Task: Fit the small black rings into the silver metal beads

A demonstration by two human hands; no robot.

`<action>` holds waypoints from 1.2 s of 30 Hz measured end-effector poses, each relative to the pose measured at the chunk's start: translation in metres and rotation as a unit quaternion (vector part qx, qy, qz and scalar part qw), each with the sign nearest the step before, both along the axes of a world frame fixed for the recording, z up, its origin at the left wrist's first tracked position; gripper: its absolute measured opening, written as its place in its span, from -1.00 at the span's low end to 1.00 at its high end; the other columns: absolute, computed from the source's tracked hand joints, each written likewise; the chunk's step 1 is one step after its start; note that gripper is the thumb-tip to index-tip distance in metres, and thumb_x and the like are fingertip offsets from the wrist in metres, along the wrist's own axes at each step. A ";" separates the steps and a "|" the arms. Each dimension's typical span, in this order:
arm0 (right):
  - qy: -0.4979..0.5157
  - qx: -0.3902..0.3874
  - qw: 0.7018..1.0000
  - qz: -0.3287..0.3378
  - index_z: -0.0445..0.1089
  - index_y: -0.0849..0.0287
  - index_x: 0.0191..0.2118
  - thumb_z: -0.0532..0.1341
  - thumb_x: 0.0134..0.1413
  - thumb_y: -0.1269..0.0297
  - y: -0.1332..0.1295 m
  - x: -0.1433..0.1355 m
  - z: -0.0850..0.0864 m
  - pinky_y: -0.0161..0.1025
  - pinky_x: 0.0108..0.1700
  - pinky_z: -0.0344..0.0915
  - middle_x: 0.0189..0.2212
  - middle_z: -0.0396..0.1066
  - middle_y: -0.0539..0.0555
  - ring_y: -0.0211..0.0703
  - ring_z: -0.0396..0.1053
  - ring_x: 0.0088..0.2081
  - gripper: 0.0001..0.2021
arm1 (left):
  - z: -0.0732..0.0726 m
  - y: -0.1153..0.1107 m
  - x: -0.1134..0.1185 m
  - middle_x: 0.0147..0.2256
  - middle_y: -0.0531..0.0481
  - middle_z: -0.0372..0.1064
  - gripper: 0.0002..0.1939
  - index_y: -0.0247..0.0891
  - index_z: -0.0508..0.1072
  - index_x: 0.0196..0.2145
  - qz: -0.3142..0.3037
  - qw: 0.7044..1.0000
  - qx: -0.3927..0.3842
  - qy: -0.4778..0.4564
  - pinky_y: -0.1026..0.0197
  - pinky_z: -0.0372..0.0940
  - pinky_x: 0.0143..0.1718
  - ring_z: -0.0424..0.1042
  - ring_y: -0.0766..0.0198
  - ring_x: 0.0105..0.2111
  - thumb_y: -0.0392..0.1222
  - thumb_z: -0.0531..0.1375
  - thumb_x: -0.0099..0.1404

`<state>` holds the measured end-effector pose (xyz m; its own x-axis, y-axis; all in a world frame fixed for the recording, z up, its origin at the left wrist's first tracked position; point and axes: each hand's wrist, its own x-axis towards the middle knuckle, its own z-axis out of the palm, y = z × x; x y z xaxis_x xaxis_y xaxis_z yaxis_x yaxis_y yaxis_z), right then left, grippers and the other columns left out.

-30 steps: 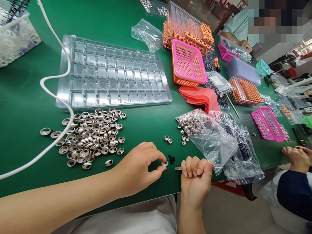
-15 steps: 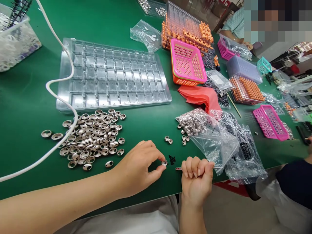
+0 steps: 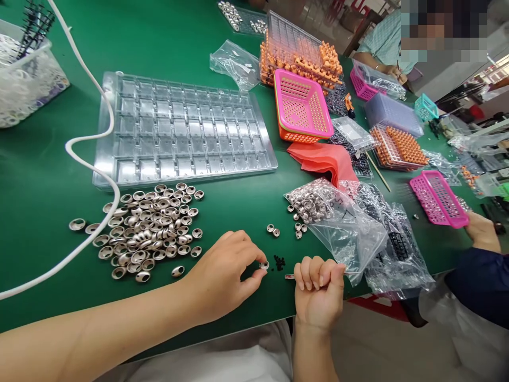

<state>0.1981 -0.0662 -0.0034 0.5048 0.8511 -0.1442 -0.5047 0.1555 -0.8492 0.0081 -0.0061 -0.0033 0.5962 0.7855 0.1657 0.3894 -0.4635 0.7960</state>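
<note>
My left hand pinches a small silver ring-like metal part between thumb and forefinger, just above the table. A little cluster of tiny black pieces lies right of that part. My right hand is closed in a fist, palm side up, around a slim metal tool. One flat end with red marks sticks out on the left, and a thin end shows on the right; the middle is hidden by my fingers. Left of my hands, a heap of larger silver oval rings with holes covers the green table.
A clear compartment tray lies behind the heap, with a white cable across its left side. Plastic bags of small parts, pink baskets and orange parts stand rightward. A co-worker's hand touches a pink basket.
The view has shifted slightly. My hands keep almost the same pose and hold the same things. At the right, a co-worker's hand has come to the pink basket.
</note>
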 end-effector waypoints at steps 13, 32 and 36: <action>0.002 0.035 0.999 0.030 0.07 0.14 -0.58 0.10 0.38 0.00 -0.006 0.000 -0.004 -0.34 -0.55 0.00 -0.64 -0.08 -0.14 -0.34 -0.05 -0.60 -0.48 | 0.032 0.014 -0.021 0.02 -0.17 0.43 -0.70 -0.27 0.48 0.02 -0.026 0.966 0.041 0.255 -0.10 0.35 0.05 0.36 -0.05 0.03 -0.32 0.24 0.32; 0.044 0.079 0.993 0.070 0.09 0.14 -0.59 0.09 0.38 0.03 -0.007 0.003 -0.009 -0.34 -0.57 0.06 -0.65 -0.05 -0.12 -0.34 0.00 -0.61 -0.49 | 0.005 0.028 -0.062 -0.08 -0.23 0.46 -0.73 -0.28 0.47 -0.07 0.137 0.912 0.310 0.232 -0.23 0.37 0.10 0.37 -0.06 0.00 -0.39 0.01 0.46; 0.035 0.085 0.993 0.073 0.09 0.14 -0.57 0.08 0.39 0.05 -0.006 0.004 -0.011 -0.34 -0.56 0.06 -0.64 -0.05 -0.13 -0.34 -0.01 -0.61 -0.51 | 0.006 0.028 -0.019 0.01 -0.24 0.44 -0.74 -0.28 0.45 0.05 0.067 0.962 0.210 0.159 -0.15 0.41 0.11 0.40 0.00 0.02 -0.31 0.07 0.48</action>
<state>0.2019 -0.0720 -0.0142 0.3683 0.9294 -0.0235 -0.5894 0.2139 -0.7790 -0.0104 0.0221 0.0029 0.5673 0.7625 0.3111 0.6613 -0.6469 0.3798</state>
